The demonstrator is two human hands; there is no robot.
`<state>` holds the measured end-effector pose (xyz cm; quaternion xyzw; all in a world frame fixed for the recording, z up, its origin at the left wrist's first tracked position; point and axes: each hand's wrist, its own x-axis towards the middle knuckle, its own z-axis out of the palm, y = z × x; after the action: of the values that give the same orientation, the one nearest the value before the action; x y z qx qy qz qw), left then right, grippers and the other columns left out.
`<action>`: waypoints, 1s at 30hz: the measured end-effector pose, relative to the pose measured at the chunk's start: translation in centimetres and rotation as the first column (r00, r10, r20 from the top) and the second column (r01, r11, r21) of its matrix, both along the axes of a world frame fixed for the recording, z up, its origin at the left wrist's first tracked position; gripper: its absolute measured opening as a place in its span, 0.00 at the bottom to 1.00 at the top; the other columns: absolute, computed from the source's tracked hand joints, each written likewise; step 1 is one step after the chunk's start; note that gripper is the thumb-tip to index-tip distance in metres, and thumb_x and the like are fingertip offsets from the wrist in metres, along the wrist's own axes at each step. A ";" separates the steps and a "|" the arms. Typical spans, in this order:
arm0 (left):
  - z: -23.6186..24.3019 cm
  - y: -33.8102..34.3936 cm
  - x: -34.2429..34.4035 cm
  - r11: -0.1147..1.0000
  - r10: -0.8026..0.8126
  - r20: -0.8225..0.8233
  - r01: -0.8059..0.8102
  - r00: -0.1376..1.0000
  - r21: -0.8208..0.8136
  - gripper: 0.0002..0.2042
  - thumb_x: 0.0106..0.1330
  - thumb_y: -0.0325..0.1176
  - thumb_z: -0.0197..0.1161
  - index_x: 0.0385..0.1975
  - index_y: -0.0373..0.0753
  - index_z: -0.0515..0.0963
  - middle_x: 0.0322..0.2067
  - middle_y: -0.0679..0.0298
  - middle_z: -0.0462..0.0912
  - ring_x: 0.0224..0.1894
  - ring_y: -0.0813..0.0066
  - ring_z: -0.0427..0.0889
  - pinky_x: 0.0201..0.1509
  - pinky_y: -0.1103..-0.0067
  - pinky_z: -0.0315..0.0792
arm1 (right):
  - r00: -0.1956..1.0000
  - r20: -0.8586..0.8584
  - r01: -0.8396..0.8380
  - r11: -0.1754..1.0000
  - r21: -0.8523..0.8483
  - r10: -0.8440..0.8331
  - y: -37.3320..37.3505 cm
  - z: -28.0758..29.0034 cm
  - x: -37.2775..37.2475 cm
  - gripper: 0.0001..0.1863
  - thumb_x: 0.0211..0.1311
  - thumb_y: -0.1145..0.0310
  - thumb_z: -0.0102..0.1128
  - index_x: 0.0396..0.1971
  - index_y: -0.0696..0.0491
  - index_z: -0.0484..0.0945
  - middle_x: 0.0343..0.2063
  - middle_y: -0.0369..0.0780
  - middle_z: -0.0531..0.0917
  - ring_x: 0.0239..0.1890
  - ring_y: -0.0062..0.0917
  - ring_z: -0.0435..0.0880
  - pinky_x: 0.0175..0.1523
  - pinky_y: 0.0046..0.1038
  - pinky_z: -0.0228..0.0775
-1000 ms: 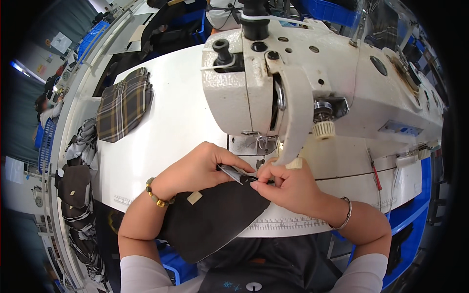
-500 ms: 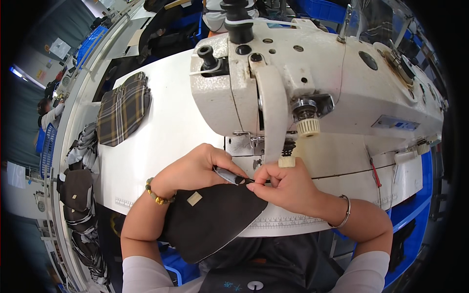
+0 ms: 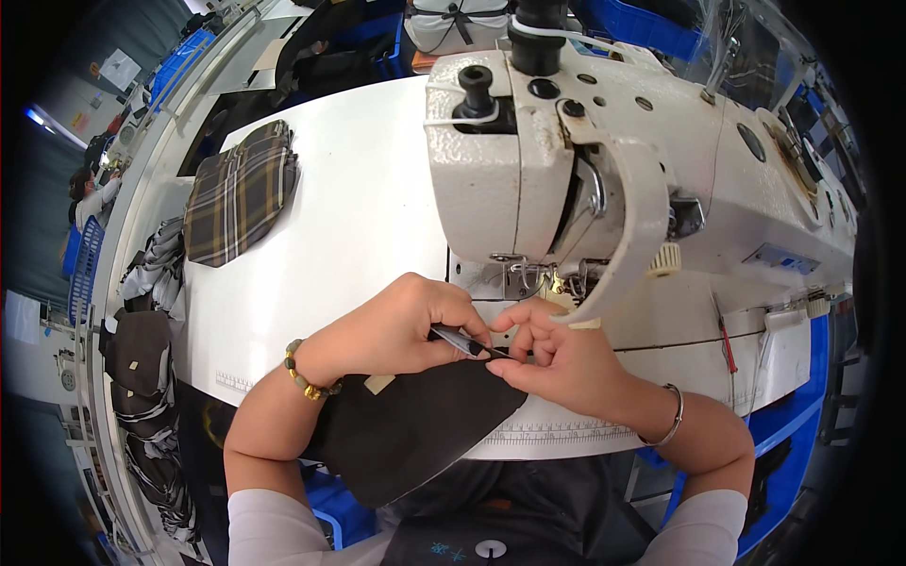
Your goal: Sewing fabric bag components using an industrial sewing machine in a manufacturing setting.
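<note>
My left hand [image 3: 408, 325] is closed on the upper edge of a dark brown fabric piece [image 3: 420, 429], where a grey lining shows between thumb and fingers. At the same edge, my right hand [image 3: 571, 366] pinches a narrow dark strip between its thumb and curled fingers, with the index fingertip lifted off. The fabric hangs over the table's front edge toward my lap. A small beige label [image 3: 379, 383] on it is partly covered by my left hand. Just beyond both hands stands the white sewing machine [image 3: 481, 189], its needle area behind the right fingers.
A folded plaid fabric piece [image 3: 241, 193] lies on the white table [image 3: 363, 179] at the far left. Stacked dark pieces [image 3: 142, 354] hang beside the left edge. Red-handled tweezers [image 3: 725, 340] lie at the right. A printed ruler [image 3: 566, 432] runs along the front edge.
The view has shifted, so the machine appears farther right. My right index finger has lifted away from the thumb, and the label is now more covered by my left hand.
</note>
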<state>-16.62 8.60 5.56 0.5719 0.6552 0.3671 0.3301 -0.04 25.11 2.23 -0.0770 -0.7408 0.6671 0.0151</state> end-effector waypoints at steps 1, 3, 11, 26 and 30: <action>0.0 0.0 -0.1 1.000 0.005 0.010 -0.005 1.000 0.026 0.10 0.51 0.22 0.72 0.35 0.35 0.85 0.29 0.61 0.85 0.31 0.68 0.84 0.35 0.78 0.76 | 0.992 0.107 -0.067 0.997 0.030 0.063 0.2 -0.1 0.0 0.09 0.59 0.69 0.69 0.28 0.55 0.77 0.15 0.32 0.76 0.18 0.11 0.71 0.24 0.21 0.59; 0.1 -0.1 -0.2 0.998 0.026 0.079 -0.022 0.997 -0.052 0.10 0.53 0.23 0.73 0.36 0.35 0.86 0.31 0.60 0.86 0.32 0.73 0.85 0.37 0.80 0.76 | 0.990 0.076 -0.124 0.991 0.056 0.120 0.4 -0.3 0.0 0.10 0.58 0.68 0.70 0.27 0.55 0.77 0.14 0.33 0.76 0.17 0.12 0.70 0.23 0.21 0.59; 0.2 0.1 0.1 0.985 0.039 0.147 -0.013 0.988 -0.174 0.09 0.56 0.30 0.75 0.36 0.36 0.87 0.26 0.61 0.87 0.28 0.81 0.81 0.37 0.82 0.75 | 0.994 -0.042 -0.083 0.966 0.243 0.096 0.3 -0.5 0.5 0.13 0.55 0.67 0.72 0.21 0.54 0.75 0.10 0.33 0.73 0.13 0.15 0.67 0.21 0.22 0.57; -0.2 0.3 -0.4 0.983 0.010 0.327 0.050 0.945 -0.175 0.09 0.58 0.27 0.72 0.37 0.34 0.86 0.31 0.63 0.88 0.34 0.80 0.82 0.43 0.83 0.73 | 0.982 -0.022 -0.184 0.979 0.086 0.187 0.4 -0.2 0.5 0.19 0.53 0.73 0.75 0.18 0.52 0.68 0.16 0.26 0.69 0.20 0.07 0.66 0.24 0.17 0.57; 0.3 0.2 -2.2 0.961 0.065 0.340 0.034 0.938 -0.276 0.09 0.62 0.30 0.71 0.39 0.34 0.85 0.30 0.68 0.87 0.34 0.85 0.80 0.43 0.84 0.73 | 0.976 -0.175 -0.063 0.933 0.354 0.132 1.8 -0.4 -0.4 0.12 0.54 0.69 0.75 0.23 0.52 0.77 0.17 0.31 0.77 0.18 0.12 0.70 0.24 0.19 0.62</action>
<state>-18.86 8.82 5.84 0.4411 0.6364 0.3689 0.5141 -0.43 26.91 1.87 0.0299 -0.8442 0.5308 0.0681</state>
